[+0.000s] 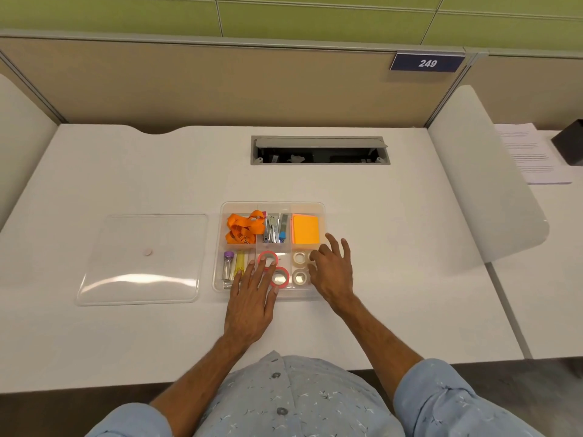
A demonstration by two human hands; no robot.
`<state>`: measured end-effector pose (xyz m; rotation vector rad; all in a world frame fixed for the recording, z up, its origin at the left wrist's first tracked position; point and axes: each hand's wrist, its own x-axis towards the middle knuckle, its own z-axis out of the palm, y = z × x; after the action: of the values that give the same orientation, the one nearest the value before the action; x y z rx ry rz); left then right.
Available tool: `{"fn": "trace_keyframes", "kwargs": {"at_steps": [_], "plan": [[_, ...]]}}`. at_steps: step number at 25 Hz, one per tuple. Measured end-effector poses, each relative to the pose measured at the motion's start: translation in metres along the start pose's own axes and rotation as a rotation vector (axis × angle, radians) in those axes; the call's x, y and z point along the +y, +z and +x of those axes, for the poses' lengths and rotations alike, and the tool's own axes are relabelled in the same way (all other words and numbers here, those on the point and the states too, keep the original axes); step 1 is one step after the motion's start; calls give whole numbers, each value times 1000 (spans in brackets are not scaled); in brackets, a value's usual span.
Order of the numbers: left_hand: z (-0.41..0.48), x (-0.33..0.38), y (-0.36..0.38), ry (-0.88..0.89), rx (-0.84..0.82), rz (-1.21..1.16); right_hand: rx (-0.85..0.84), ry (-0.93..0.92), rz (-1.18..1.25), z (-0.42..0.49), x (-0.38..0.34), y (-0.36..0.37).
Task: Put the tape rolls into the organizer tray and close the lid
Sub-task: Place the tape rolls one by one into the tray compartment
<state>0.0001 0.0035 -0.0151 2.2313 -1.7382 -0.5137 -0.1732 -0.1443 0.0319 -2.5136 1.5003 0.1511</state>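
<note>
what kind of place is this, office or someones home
Most likely an office cubicle. Fabric partition panels wall in a white desk, a numbered plate reading 249 hangs on the partition, and a cable hatch is set into the desktop. The organizer tray holds office supplies.

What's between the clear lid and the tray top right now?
Both hands. The left hand lies over the pink tape rolls, the right hand over the clear organizer tray's right front compartment. The clear flat lid lies left, desk between bare.
</note>
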Motion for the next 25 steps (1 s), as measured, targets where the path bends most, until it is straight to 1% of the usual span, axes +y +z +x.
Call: {"fn": "trace_keyframes", "kwargs": {"at_steps": [3,9,13,18,20,23,25], "plan": [[0,-1,0,3,0,-3,8,-22,-5,-1,-3,0],[0,0,-1,4,3,-3,-5,-206,-106,0,-2,0],[0,0,-2,-3,-4,-2,-28,-264,-155,5,-8,-3],[1,0,-3,-6,-29,1,-65,-278,-149,10,-11,-6],[0,1,-3,0,-12,0,-54,-268,-132,8,-11,-6],[-1,2,-2,11,31,-9,13,-193,-80,4,-6,-5],[0,1,-1,7,29,-10,11,-121,-65,1,-1,-4]]}}
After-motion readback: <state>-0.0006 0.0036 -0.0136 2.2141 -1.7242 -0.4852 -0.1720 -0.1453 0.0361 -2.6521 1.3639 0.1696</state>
